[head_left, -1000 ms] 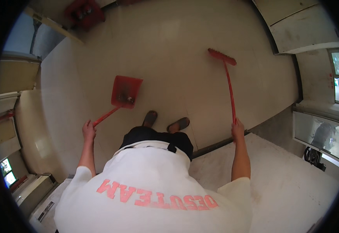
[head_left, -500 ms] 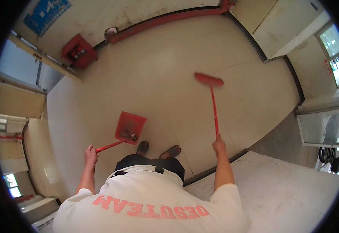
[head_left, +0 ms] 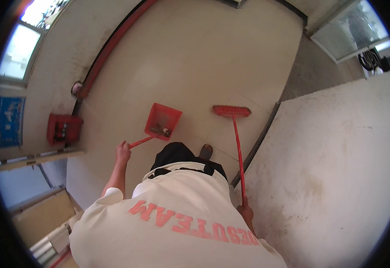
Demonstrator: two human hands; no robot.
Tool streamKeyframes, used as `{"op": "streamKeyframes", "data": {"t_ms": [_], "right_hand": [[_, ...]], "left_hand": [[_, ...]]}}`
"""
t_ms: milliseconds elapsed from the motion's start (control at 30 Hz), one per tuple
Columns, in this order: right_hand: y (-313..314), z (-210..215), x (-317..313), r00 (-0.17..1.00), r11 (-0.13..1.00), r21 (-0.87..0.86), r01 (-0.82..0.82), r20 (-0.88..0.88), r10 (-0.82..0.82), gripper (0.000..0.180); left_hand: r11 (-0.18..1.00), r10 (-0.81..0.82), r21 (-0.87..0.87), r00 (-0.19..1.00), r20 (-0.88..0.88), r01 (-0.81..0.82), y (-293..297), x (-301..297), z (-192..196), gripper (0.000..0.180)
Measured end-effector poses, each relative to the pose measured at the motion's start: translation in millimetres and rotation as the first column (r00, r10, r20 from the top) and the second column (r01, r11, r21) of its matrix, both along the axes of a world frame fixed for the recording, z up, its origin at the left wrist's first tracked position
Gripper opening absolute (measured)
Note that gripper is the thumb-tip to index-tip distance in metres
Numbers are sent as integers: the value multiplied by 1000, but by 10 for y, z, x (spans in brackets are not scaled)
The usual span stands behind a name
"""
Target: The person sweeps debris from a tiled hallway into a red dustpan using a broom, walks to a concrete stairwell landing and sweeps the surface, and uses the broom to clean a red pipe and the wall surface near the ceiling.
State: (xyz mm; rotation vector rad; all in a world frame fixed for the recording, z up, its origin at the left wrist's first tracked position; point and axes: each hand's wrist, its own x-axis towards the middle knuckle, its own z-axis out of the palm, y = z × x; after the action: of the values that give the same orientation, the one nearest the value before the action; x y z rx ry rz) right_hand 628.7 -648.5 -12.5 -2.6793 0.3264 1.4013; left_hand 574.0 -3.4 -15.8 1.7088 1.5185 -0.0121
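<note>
My left hand (head_left: 123,152) is closed round the end of the red handle of a dustpan (head_left: 164,117). The red pan is out ahead of my left side, with grey dust and small bits of debris (head_left: 163,130) near its handle end. Low on my right, my right hand (head_left: 245,211) grips the upper end of a long red broom handle. The broom (head_left: 231,111) reaches forward, its red head lying crosswise to the right of the dustpan and apart from it. My body partly hides the right forearm.
Pale floor tiles (head_left: 190,58) spread ahead. A stained white wall (head_left: 329,156) rises close on my right, with a dark skirting strip (head_left: 260,140) at its foot. A red box (head_left: 64,129) stands by the left wall near a door edge (head_left: 38,158). A glass panel (head_left: 351,31) is at far right.
My view has turned to the right, and the white wall is now closer on that side. The broom head has come nearer to the dustpan, and my right hand has drawn back toward my body.
</note>
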Motion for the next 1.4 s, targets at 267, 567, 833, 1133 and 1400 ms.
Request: {"op": "streamKeyframes", "data": {"t_ms": [267, 567, 833, 1133, 1400], "right_hand": [[727, 431, 31, 889, 888, 244, 390, 152, -432, 52], [1959, -608, 2114, 823, 936, 234, 263, 452, -344, 54], [2286, -369, 1431, 931, 969, 61, 239, 270, -247, 56], [3177, 293, -327, 781, 792, 62, 608, 134, -610, 63], [3811, 97, -213, 550, 567, 178, 804, 138, -823, 59]], "left_hand": [[892, -437, 123, 899, -12, 435, 709, 1489, -577, 44], [700, -687, 223, 725, -49, 679, 1213, 3032, -696, 40], [620, -775, 107, 628, -70, 777, 1429, 3574, -779, 36], [415, -899, -43, 403, -173, 909, 1403, 4181, -558, 37], [230, -950, -64, 210, -231, 971, 1487, 4592, -857, 34]]}}
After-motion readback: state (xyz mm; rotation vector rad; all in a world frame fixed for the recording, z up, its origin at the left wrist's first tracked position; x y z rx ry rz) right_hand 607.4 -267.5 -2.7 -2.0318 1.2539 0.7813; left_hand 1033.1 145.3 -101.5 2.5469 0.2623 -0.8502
